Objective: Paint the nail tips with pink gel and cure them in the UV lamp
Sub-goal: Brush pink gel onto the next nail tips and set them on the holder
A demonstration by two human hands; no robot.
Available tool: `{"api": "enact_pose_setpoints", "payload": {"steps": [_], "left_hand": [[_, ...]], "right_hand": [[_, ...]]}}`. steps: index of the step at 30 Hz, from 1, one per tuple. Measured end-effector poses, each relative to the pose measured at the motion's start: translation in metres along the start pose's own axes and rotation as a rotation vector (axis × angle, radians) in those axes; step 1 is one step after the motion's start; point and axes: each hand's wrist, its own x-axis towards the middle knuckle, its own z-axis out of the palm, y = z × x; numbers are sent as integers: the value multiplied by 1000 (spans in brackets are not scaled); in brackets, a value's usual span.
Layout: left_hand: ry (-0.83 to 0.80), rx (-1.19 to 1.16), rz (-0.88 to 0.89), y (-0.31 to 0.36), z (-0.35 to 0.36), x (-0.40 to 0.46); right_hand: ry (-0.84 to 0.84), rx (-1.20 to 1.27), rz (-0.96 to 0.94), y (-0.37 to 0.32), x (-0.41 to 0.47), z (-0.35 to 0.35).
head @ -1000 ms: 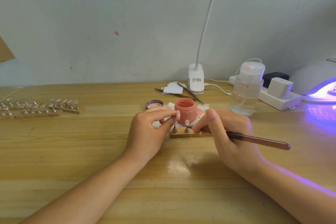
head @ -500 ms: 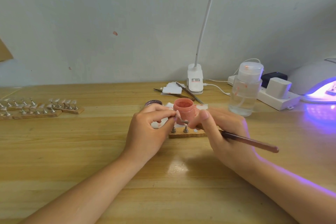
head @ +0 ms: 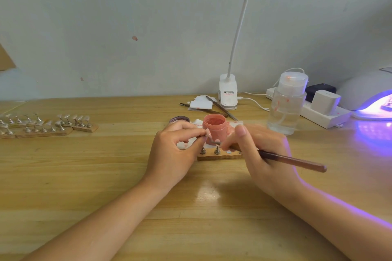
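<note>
On the wooden table (head: 106, 176), the left hand (head: 171, 152) pinches a small nail tip (head: 209, 133) on its metal stand between thumb and forefinger. The right hand (head: 258, 150) grips a thin brown brush (head: 292, 160), its end at the tip. Just behind stands the open round jar of pink gel (head: 214, 128). The white domed UV lamp (head: 369, 95) glows violet at far right.

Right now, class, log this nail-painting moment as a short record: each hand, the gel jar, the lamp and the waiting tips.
left hand: pinches a nail tip on its metal stand
right hand: grips the brush, bristle end at that tip
gel jar: open, pink, behind the wooden holder
UV lamp: lit violet, far right
spare tips: rows on stands, far left
</note>
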Motion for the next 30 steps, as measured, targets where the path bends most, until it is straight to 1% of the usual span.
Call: {"api": "enact_pose_setpoints", "payload": {"steps": [4,8,12,14,16,20,23,27,30], "left_hand": [[0,11,6,-1,-1,0],[-6,10,4,0,0,0],[-1,18,-1,0,-1,0],[3,12,-3,1,-1,0],[9,4,-5,2,0,0],[22,0,-20,1,-2,-1],[45,-15,-38,1,-3,-1],[52,-52,-36,1,-2,0],[37,-63,-40,0,-2,0]], "right_hand": [[6,-23,-26,-1,1,1],[-3,17,13,0,0,1],[4,-27,-31,0,2,2],[-15,-15,-7,0,1,1],[13,0,30,0,-1,-1],[107,161,133,-3,-2,-1],[101,203,159,-4,-3,1],[71,166,156,-5,-6,3],[58,65,106,-6,-7,4]]}}
